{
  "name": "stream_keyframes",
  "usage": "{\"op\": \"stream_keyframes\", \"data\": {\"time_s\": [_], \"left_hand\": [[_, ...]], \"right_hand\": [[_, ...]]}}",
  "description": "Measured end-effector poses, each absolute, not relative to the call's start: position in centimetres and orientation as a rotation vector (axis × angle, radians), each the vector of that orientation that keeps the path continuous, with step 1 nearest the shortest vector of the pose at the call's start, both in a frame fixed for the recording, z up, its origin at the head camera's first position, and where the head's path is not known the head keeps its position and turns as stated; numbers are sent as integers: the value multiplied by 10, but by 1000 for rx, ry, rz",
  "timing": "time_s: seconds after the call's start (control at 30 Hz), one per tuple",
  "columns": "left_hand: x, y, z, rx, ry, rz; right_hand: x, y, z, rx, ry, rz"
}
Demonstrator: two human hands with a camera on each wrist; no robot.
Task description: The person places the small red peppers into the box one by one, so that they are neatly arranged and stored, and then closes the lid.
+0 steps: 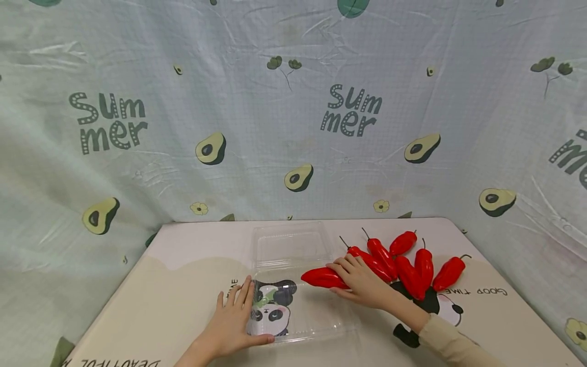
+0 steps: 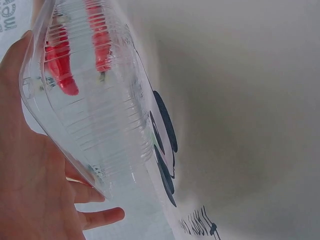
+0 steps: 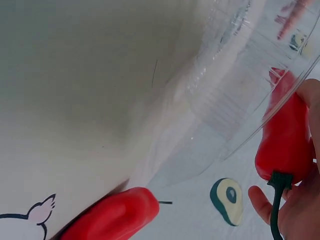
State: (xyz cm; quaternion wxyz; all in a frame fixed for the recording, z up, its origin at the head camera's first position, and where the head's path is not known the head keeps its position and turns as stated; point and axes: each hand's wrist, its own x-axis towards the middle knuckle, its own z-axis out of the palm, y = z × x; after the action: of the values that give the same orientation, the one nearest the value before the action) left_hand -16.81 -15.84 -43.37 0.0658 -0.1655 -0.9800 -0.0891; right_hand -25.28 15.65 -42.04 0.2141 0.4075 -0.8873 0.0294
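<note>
With twelve pointing away from the person in the head view, the held red pepper (image 1: pixel 321 278) lies toward two o'clock of the middle of the clear tray (image 1: pixel 316 335), its long axis running roughly nine to three, tip at nine and stem end at three. The right hand (image 1: pixel 364 285) is the nearer one, fingers curled round the stem end; the right wrist view shows the tip through clear plastic, though whether it touches the bottom cannot be told. The left hand (image 1: pixel 231 316), well apart, rests against the tray's nine o'clock edge with fingers extended and spread, gripping no pepper. Six loose peppers (image 1: pixel 424 267) lie between two and three o'clock of the tray.

The wall sheet (image 1: pixel 257 102) reads "summer", split over two lines, twice in full and once cut off at three o'clock. On the table (image 1: pixel 192 285), upside down, stands "GOOD TIME", with "BEAUTIFUL" cropped toward seven o'clock; no brand can be read
</note>
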Motion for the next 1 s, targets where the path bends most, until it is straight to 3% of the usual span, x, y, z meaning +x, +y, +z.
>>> {"op": "stream_keyframes", "data": {"time_s": [1.0], "left_hand": [[-168, -157, -433, -495, -2981, -283]], "right_hand": [[-269, 119, -415, 1282, -2472, -84]]}}
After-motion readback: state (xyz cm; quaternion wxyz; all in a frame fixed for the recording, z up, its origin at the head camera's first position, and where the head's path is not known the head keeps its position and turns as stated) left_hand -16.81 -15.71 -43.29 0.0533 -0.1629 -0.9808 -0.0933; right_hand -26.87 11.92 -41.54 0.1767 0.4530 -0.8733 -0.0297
